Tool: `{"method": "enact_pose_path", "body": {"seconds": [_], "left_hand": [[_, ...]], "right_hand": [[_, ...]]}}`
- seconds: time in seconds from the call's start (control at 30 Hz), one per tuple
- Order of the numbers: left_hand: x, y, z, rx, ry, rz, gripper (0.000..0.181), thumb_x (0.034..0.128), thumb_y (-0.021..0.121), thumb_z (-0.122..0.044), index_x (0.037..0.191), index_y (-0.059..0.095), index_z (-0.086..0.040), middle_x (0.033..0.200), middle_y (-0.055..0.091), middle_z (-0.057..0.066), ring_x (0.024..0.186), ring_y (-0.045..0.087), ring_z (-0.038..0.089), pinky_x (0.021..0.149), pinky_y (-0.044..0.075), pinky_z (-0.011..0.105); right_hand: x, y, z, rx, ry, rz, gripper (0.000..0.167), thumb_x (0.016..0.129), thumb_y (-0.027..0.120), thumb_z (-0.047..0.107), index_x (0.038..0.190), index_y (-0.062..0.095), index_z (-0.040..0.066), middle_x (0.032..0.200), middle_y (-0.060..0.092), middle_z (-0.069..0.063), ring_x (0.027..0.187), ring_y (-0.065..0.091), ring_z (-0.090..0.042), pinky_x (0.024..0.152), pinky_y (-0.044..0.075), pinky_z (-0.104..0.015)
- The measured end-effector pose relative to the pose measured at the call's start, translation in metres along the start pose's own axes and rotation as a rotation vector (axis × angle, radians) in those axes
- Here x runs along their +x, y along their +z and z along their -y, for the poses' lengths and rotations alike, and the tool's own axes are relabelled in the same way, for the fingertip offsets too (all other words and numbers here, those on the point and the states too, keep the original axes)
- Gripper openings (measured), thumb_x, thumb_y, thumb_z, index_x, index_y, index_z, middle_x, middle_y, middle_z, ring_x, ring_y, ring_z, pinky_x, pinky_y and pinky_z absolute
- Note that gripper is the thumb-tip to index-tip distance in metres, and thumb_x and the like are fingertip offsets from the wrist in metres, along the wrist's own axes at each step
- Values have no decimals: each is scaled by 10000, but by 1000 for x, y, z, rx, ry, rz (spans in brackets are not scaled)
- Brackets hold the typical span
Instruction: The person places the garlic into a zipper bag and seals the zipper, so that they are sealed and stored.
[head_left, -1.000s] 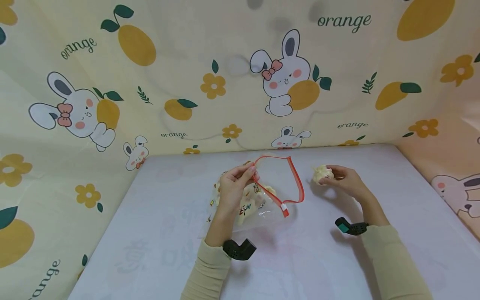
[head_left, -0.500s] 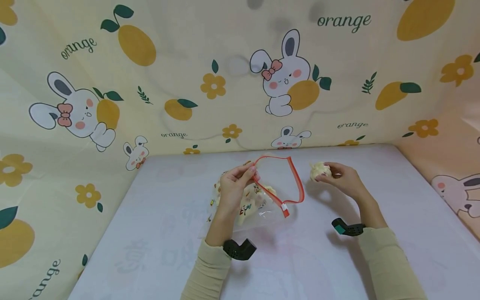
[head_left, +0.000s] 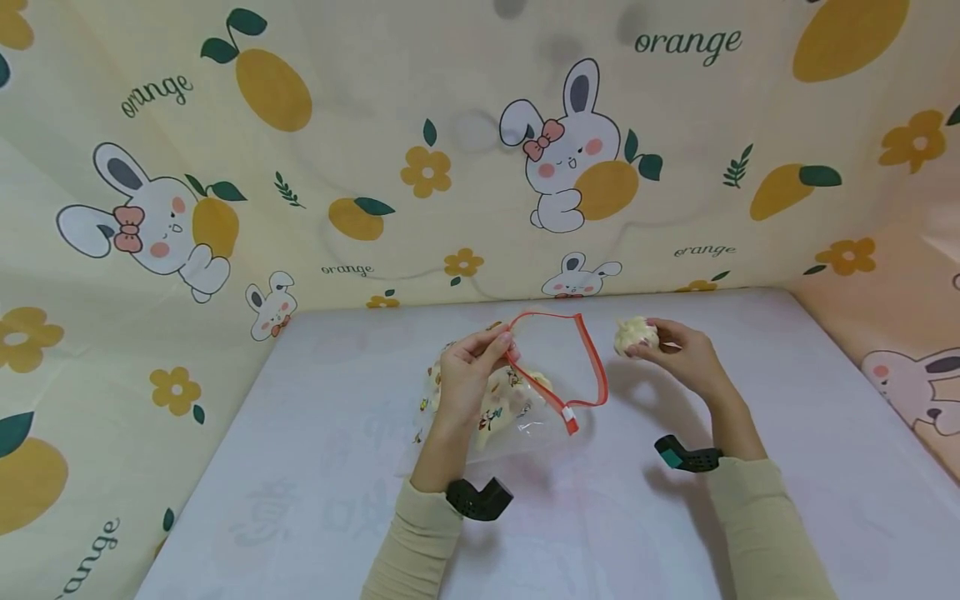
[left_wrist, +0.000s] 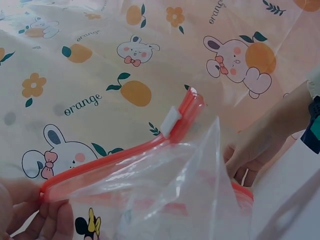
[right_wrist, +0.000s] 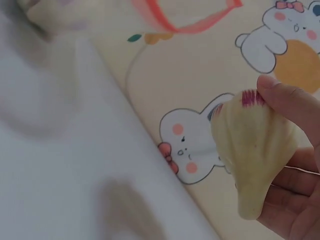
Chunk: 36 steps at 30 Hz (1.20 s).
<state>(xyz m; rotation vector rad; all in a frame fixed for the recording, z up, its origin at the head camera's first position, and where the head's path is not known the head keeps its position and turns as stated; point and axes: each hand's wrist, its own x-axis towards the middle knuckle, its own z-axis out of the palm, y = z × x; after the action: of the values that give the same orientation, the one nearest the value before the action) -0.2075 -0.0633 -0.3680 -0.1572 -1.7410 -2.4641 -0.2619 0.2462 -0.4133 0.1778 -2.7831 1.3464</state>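
In the head view my left hand (head_left: 467, 375) pinches the red zip edge (head_left: 596, 367) of a clear zip bag (head_left: 513, 437) printed with small cartoon figures. The bag's mouth stands wide apart, and its white slider (left_wrist: 171, 121) is at the near end of the zip. Pale yellow pieces (head_left: 504, 398) lie inside, partly hidden by the print and my hand. Right of the mouth, above the table, my right hand (head_left: 693, 360) holds a pale garlic bulb (right_wrist: 252, 145) between thumb and fingers. The bulb has purple streaks at one end and a stubby stem pointing down in the right wrist view.
A white-covered table (head_left: 300, 467) extends under both hands. Behind it rises a cream curtain (head_left: 450, 100) with rabbits and oranges, which continues along the left and right sides. Black wrist cameras (head_left: 480, 498) sit on both wrists.
My right hand has moved slightly left and away from me with the garlic bulb, closer to the bag's mouth. My left hand and the bag have stayed in place.
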Motion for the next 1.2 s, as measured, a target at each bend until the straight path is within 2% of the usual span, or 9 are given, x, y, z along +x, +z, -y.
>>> {"method": "enact_pose_path", "body": {"seconds": [0.1, 0.2, 0.3, 0.4, 0.8, 0.9, 1.07, 1.13, 1.2], "left_hand": [[0, 0, -1, 10, 3, 2, 316, 908, 623, -14, 1151, 592, 186, 706, 692, -113, 659, 650, 17, 694, 586, 159], [0, 0, -1, 13, 0, 2, 330, 909, 623, -19, 1160, 583, 190, 709, 691, -114, 659, 648, 13, 695, 585, 156], [0, 1, -1, 13, -8, -1, 327, 913, 621, -27, 1157, 586, 187, 709, 691, -110, 661, 650, 13, 702, 586, 155], [0, 1, -2, 13, -15, -6, 311, 916, 618, -30, 1149, 598, 174, 709, 695, -104, 662, 653, 15, 710, 586, 154], [0, 2, -2, 13, -15, -8, 296, 910, 626, -27, 1141, 615, 158, 706, 695, -102, 661, 656, 22, 700, 587, 163], [0, 2, -2, 10, -6, 3, 304, 911, 620, -18, 1149, 603, 171, 705, 691, -109, 662, 656, 19, 697, 587, 165], [0, 1, -2, 3, 0, -1, 329, 905, 628, -17, 1154, 583, 194, 706, 697, -92, 660, 657, 19, 693, 587, 163], [-1, 1, -1, -2, 0, -4, 331, 904, 630, -17, 1153, 582, 196, 707, 699, -89, 658, 658, 20, 691, 587, 161], [-1, 2, -2, 1, 2, -2, 326, 905, 627, -13, 1150, 582, 199, 706, 698, -98, 658, 658, 19, 688, 585, 161]], "right_hand": [[0, 1, 3, 19, -20, -29, 658, 871, 709, 351, 1372, 487, -13, 1345, 539, -273, 1094, 603, -338, 722, 395, 29], [0, 3, 5, 31, -42, -49, 630, 868, 715, 334, 1356, 509, -6, 1324, 562, -253, 999, 589, -103, 734, 402, 36], [0, 6, 8, 48, -52, -57, 628, 864, 721, 332, 1353, 513, -2, 1317, 571, -245, 908, 501, 88, 742, 408, 36], [-1, 9, 11, 64, -60, -63, 636, 859, 727, 324, 1356, 508, -6, 1314, 578, -250, 881, 474, 149, 750, 405, 43], [-5, 10, 22, 69, -66, -68, 643, 856, 731, 321, 1365, 502, 2, 1272, 599, -250, 886, 482, 151, 760, 407, 49], [-7, 8, 27, 78, -67, -58, 632, 860, 728, 312, 1365, 502, 5, 1267, 600, -245, 918, 531, 69, 757, 428, 28], [-14, 5, 38, 77, -61, -29, 639, 878, 707, 315, 1383, 477, -1, 1290, 578, -248, 1020, 580, -190, 750, 452, -10], [-16, 5, 42, 76, -64, -25, 642, 879, 705, 310, 1388, 471, -5, 1295, 573, -246, 1033, 572, -221, 748, 457, -21], [-18, 5, 45, 77, -78, -29, 635, 877, 710, 295, 1384, 475, -7, 1289, 576, -242, 1008, 573, -168, 747, 462, -26]]}}
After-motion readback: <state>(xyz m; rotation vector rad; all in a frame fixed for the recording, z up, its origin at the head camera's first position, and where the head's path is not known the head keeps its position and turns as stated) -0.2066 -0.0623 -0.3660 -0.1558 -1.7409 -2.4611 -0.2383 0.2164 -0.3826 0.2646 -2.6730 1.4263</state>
